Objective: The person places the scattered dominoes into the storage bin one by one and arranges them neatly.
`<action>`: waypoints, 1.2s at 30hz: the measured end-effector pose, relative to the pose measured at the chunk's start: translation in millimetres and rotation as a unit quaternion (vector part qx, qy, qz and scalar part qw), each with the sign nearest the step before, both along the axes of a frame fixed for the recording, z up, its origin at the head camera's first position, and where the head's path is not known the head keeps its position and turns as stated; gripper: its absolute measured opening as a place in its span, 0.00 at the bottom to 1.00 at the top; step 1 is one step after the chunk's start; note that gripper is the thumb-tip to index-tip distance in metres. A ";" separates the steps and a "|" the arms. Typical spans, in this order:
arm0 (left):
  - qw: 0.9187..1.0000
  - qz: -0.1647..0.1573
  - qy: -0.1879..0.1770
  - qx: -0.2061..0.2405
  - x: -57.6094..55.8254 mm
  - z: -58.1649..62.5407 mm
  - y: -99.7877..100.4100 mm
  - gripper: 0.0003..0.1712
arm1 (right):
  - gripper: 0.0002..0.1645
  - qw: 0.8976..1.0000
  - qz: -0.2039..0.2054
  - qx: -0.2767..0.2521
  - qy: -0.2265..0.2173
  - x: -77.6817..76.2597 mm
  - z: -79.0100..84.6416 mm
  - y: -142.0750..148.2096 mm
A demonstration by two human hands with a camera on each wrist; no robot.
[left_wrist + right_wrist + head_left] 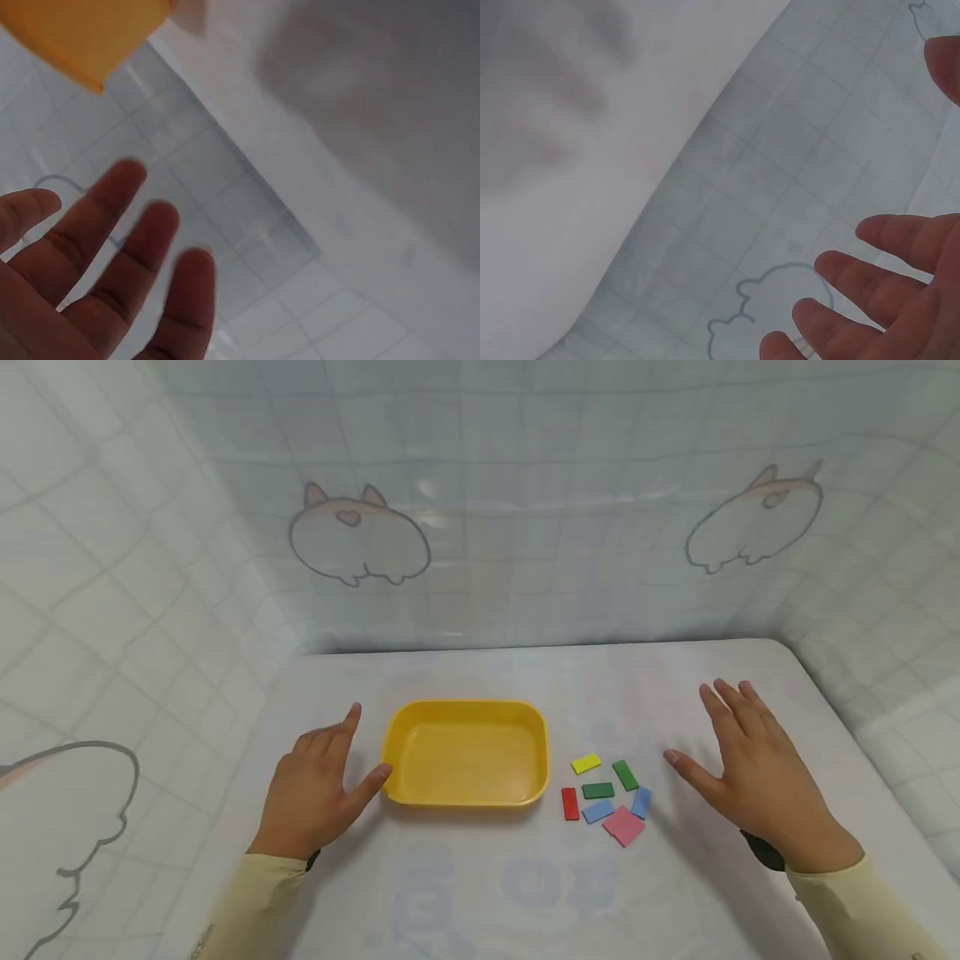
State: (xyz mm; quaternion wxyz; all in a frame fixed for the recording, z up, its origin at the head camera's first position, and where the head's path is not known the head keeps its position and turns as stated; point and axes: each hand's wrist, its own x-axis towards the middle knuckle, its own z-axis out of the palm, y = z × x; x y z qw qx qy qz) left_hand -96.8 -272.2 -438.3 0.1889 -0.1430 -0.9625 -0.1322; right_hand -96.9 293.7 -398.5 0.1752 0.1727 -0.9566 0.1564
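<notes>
Left grip [318,787] beside yellow tray [467,756].

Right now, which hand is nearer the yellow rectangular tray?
Left: the left hand is left of the tray, thumb by its rim; the right hand is farther right, beyond the flat coloured pieces.

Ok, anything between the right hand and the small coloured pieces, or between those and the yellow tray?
Nothing visible stands between the right hand and the small coloured pieces. Between them and the yellow tray there is no separate obstacle either, only the tray's own raised side.
</notes>
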 end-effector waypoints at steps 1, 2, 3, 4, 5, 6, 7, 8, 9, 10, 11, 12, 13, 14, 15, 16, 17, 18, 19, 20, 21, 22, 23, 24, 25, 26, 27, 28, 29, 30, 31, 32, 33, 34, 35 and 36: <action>1.000 -0.003 -0.004 0.005 -0.8 -2.6 3.5 0.53 | 0.60 1.000 0.000 0.001 -0.003 -0.1 -0.4 -0.6; 1.000 -0.003 -0.011 0.007 -1.2 -5.1 6.9 0.53 | 0.60 1.000 -0.001 0.004 -0.007 -0.1 -0.8 -1.2; 1.000 -0.002 -0.018 0.011 -1.7 -7.2 10.1 0.53 | 0.60 1.000 -0.002 0.006 -0.010 -0.1 -1.2 -1.8; 1.000 0.001 -0.025 0.011 -2.4 -8.9 13.1 0.52 | 0.59 1.000 -0.002 0.008 -0.012 0.0 -1.4 -2.4; 0.999 0.004 -0.033 0.012 -3.2 -10.1 15.6 0.52 | 0.59 1.000 -0.002 0.010 -0.013 -0.1 -1.6 -3.1; 0.999 0.007 -0.040 0.011 -4.2 -11.2 17.7 0.52 | 0.59 1.000 -0.002 0.010 -0.013 -0.3 -1.3 -3.8; 0.999 0.009 -0.045 0.010 -5.4 -11.9 19.5 0.52 | 0.60 1.000 -0.004 0.010 -0.012 -0.7 -0.9 -4.6; 0.999 0.012 -0.050 0.009 -6.6 -12.4 21.2 0.52 | 0.60 1.000 -0.005 0.010 -0.011 -1.1 -0.2 -5.4; 0.998 0.013 -0.053 0.009 -7.8 -12.7 22.7 0.52 | 0.60 1.000 -0.006 0.008 -0.011 -1.5 0.4 -6.2; 0.998 0.014 -0.056 0.006 -8.7 -13.1 23.9 0.52 | 0.60 1.000 -0.006 0.007 -0.011 -1.9 0.9 -7.1; 0.998 0.016 -0.060 0.004 -9.0 -13.9 25.1 0.52 | 0.60 1.000 -0.006 0.005 -0.013 -2.2 1.1 -8.2; 0.998 0.018 -0.065 0.004 -8.9 -14.7 26.3 0.53 | 0.60 1.000 -0.007 0.005 -0.016 -2.4 0.9 -9.3; 0.997 0.021 -0.069 0.002 -8.2 -15.9 27.3 0.53 | 0.59 1.000 -0.007 0.005 -0.019 -2.3 0.2 -10.4; 0.997 0.025 -0.073 0.000 -7.0 -17.3 28.2 0.54 | 0.59 1.000 -0.006 0.005 -0.021 -2.2 -0.9 -11.7; 0.997 0.028 -0.076 -0.002 -5.7 -18.5 29.1 0.55 | 0.59 1.000 -0.004 0.006 -0.024 -2.0 -2.3 -13.0; 0.996 0.031 -0.078 -0.004 -4.4 -19.7 29.9 0.55 | 0.58 1.000 0.000 0.006 -0.025 -2.2 -4.0 -14.3; 0.997 0.033 -0.076 -0.005 -3.3 -20.8 30.8 0.56 | 0.58 1.000 0.003 0.005 -0.025 -2.3 -5.6 -15.6; 0.997 0.033 -0.073 -0.003 -2.4 -21.5 31.6 0.56 | 0.57 1.000 0.006 0.007 -0.024 -2.6 -6.8 -16.9; 0.997 0.034 -0.068 -0.004 -2.1 -22.5 32.3 0.56 | 0.57 1.000 0.010 0.008 -0.022 -3.0 -7.7 -18.5; 0.997 0.034 -0.063 -0.002 -2.3 -23.0 33.1 0.56 | 0.57 1.000 0.014 0.007 -0.019 -3.6 -8.4 -20.0; 0.998 0.032 -0.058 -0.001 -3.0 -23.3 34.1 0.56 | 0.57 1.000 0.018 0.008 -0.016 -4.4 -8.9 -21.6; 0.998 0.030 -0.056 0.000 -3.8 -23.6 35.0 0.56 | 0.57 1.000 0.023 0.008 -0.012 -5.4 -9.5 -23.2; 0.998 0.028 -0.054 0.000 -4.8 -23.8 36.0 0.56 | 0.56 1.000 0.026 0.010 -0.010 -6.1 -9.4 -25.5; 0.998 0.026 -0.055 0.000 -5.9 -24.1 36.7 0.55 | 0.56 0.999 0.029 0.013 -0.009 -6.9 -9.5 -27.9; 0.998 0.024 -0.056 -0.002 -5.9 -25.2 37.5 0.55 | 0.54 0.999 0.033 0.013 -0.009 -5.4 -10.4 -30.3; 0.998 0.021 -0.055 -0.002 -6.0 -25.8 38.2 0.55 | 0.53 0.999 0.036 0.014 -0.012 -3.8 -11.3 -32.8; 0.998 0.018 -0.054 -0.003 -6.0 -26.6 38.6 0.55 | 0.52 0.999 0.036 0.017 -0.018 -2.4 -12.3 -35.5; 0.998 0.016 -0.052 -0.005 -6.0 -27.2 38.8 0.55 | 0.50 0.999 0.036 0.018 -0.024 -1.1 -13.6 -38.2; 0.999 0.015 -0.049 -0.006 -5.9 -27.8 38.8 0.55 | 0.49 0.999 0.034 0.021 -0.032 0.5 -14.7 -41.3; 0.999 0.014 -0.046 -0.008 -5.7 -28.4 38.7 0.56 | 0.48 0.998 0.032 0.025 -0.041 1.6 -16.6 -43.8; 0.999 0.013 -0.043 -0.008 -5.4 -28.8 38.4 0.56 | 0.47 0.998 0.030 0.027 -0.050 2.8 -18.4 -46.5; 0.999 0.013 -0.041 -0.008 -5.0 -29.2 38.1 0.56 | 0.46 0.997 0.026 0.032 -0.059 4.0 -20.4 -49.3; 0.999 0.012 -0.040 -0.009 -4.4 -29.6 37.8 0.56 | 0.46 0.997 0.023 0.037 -0.067 5.2 -22.5 -52.3; 0.999 0.012 -0.040 -0.009 -3.8 -30.0 37.3 0.56 | 0.45 0.996 0.021 0.041 -0.072 6.5 -24.4 -55.2; 0.999 0.012 -0.041 -0.009 -3.2 -30.8 37.0 0.56 | 0.44 0.996 0.018 0.047 -0.079 8.0 -25.8 -58.2; 0.999 0.011 -0.042 -0.009 -2.7 -31.5 36.7 0.57 | 0.43 0.995 0.018 0.049 -0.084 9.3 -26.9 -61.3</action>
